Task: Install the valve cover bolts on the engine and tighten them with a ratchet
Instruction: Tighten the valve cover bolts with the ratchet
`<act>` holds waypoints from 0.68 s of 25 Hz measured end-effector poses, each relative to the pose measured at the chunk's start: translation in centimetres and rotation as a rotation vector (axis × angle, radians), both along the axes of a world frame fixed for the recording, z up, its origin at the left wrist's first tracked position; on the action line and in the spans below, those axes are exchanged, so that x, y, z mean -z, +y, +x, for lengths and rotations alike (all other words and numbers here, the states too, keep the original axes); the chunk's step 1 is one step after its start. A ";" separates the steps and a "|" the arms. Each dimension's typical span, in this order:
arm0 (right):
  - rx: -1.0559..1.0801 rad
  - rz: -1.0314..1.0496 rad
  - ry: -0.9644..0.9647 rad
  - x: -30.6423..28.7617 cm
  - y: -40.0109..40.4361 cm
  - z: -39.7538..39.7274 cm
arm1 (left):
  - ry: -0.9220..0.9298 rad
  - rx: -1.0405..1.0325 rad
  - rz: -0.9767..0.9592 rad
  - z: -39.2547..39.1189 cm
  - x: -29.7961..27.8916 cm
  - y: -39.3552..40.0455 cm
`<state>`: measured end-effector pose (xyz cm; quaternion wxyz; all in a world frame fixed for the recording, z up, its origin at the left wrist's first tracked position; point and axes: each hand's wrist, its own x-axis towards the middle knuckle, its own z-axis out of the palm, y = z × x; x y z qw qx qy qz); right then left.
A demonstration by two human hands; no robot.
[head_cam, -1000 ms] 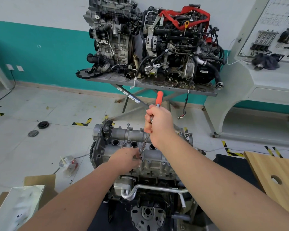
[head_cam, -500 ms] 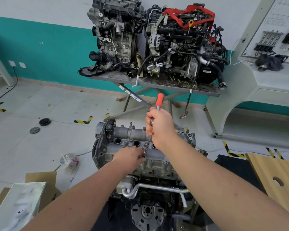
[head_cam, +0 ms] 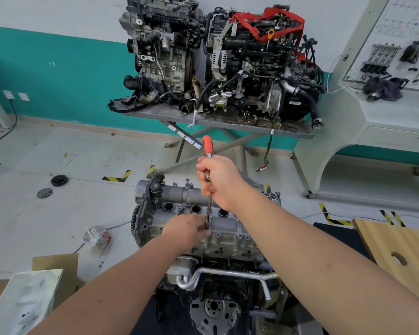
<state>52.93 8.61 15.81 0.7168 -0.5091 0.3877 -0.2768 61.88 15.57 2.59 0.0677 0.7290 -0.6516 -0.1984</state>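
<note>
A pale scuffed floor (head_cam: pixel 58 213) lay under the cast-grey, ribbed engine (head_cam: pixel 228 228). Behind the engine, a metal desk (head_cam: pixel 155 114) carried two grimy engines. Above the engine's cover the right hand (head_cam: pixel 219 182) clenched the orange-handled ratchet (head_cam: pixel 207 145), its slim steel shaft nearly upright. The left hand (head_cam: pixel 186 229) pinched the shaft's tip at the cover. Both had barely shifted since earlier.

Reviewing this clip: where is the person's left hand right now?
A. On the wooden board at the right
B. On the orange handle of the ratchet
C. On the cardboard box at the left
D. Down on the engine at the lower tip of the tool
D: the left hand rests on the engine at the tool's lower tip, while the right hand grips the ratchet higher up.
</note>
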 end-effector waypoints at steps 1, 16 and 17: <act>-0.024 -0.001 0.015 -0.1 -0.1 0.2 | 0.025 -0.006 -0.007 0.1 0.1 0.0; -0.526 0.023 0.096 -0.9 -2.3 0.2 | 0.124 -0.043 -0.119 0.3 1.1 0.1; -0.515 0.036 0.073 -0.8 -2.1 0.2 | 0.148 -0.051 -0.116 0.2 1.1 0.1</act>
